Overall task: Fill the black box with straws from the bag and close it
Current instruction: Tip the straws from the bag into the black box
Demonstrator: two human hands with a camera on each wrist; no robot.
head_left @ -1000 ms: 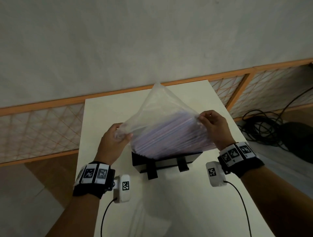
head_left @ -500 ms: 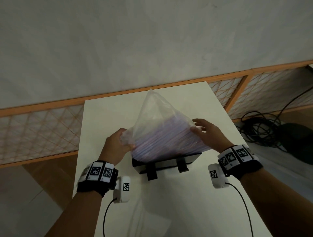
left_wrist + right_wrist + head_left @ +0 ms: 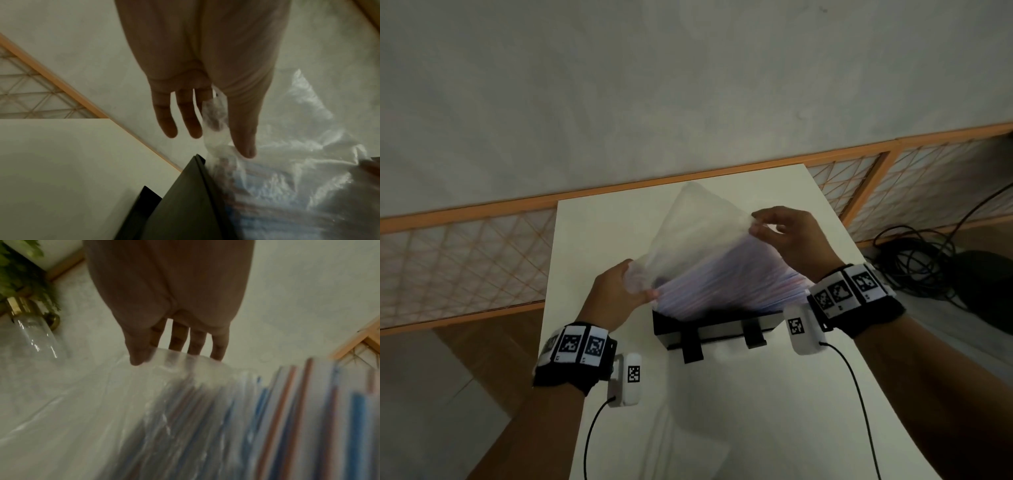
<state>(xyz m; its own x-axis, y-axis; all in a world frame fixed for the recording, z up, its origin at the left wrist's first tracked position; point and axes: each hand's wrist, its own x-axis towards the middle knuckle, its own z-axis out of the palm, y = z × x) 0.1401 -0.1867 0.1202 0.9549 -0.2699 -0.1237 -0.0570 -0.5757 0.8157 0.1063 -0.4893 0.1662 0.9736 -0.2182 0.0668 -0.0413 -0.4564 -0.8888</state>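
A clear plastic bag [image 3: 698, 236] full of red, blue and white straws [image 3: 726, 284] is held tilted over the open black box [image 3: 709, 327] on the white table [image 3: 774, 411]. The straws' lower ends reach into the box. My left hand [image 3: 619, 294] pinches the bag's lower left corner [image 3: 216, 129] between thumb and forefinger. My right hand [image 3: 787, 236] pinches the bag's upper right edge [image 3: 164, 356] between thumb and fingers. The box's black side [image 3: 185, 203] shows in the left wrist view. Blurred straws [image 3: 287, 418] fill the right wrist view.
A wood-framed lattice screen [image 3: 465, 260] runs behind the table, below a grey wall. Black cables [image 3: 914, 260] lie on the floor at the right. A glass vase with green leaves [image 3: 30, 324] appears in the right wrist view. Cords trail from both wrist cameras.
My right hand has risen and moved back, lifting the bag's right edge. The bag now tilts more steeply, and the left hand has stayed low by the box.
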